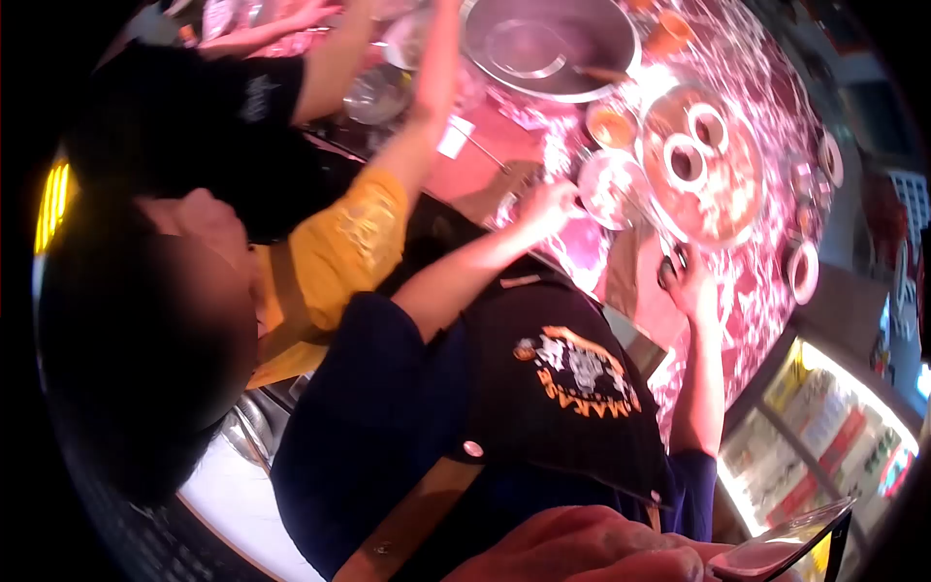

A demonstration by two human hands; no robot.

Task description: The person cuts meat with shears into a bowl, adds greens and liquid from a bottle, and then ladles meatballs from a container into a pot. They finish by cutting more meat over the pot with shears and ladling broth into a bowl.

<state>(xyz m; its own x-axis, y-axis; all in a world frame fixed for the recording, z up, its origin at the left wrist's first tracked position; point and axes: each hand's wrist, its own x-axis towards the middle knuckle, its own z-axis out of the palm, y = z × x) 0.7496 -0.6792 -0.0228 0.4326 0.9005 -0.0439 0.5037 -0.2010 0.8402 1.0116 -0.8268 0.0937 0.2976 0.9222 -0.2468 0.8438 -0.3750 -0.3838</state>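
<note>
My left hand [551, 209] is closed, fingertips pinched at the near rim of a small white bowl [611, 189] with pale contents. My right hand [690, 281] is wrapped round a black-handled utensil [669, 267]; its kind is hard to make out. That hand is just below a large round tray [722, 218] of orange-brown food, in which two white ring-shaped pieces or cups [686, 163] stand. Beside the bowl is an orange-filled cup [612, 126]. Glare blurs the details.
A big metal pot [553, 48] with a spoon in it stands at the back. Co-workers in a yellow shirt [335, 247] and in black [194, 126] crowd my left, one arm reaching over the counter. A lit display fridge [824, 417] is at the right.
</note>
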